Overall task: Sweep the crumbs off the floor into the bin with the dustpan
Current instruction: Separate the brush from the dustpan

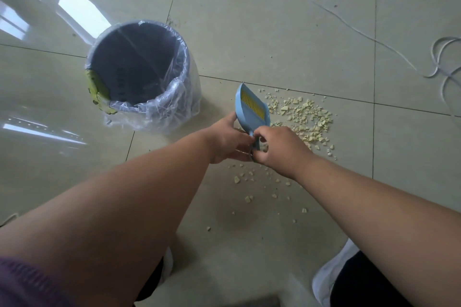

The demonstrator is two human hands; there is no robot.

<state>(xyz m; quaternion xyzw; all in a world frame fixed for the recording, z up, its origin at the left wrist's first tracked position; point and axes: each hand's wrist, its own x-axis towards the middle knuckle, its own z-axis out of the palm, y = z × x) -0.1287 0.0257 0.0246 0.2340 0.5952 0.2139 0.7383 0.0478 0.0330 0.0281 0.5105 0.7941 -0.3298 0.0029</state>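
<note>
Both hands grip the handle of a light-blue plastic dustpan (252, 109): left hand (228, 141) and right hand (277, 147) curl closed around it, its long axis pointing away, pale yellow crumbs (305, 119) just right, grey lined bin (139, 70) left.

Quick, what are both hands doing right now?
Left hand: closed on the blue dustpan, gripping its side.
Right hand: closed around the dustpan's handle end.
</note>
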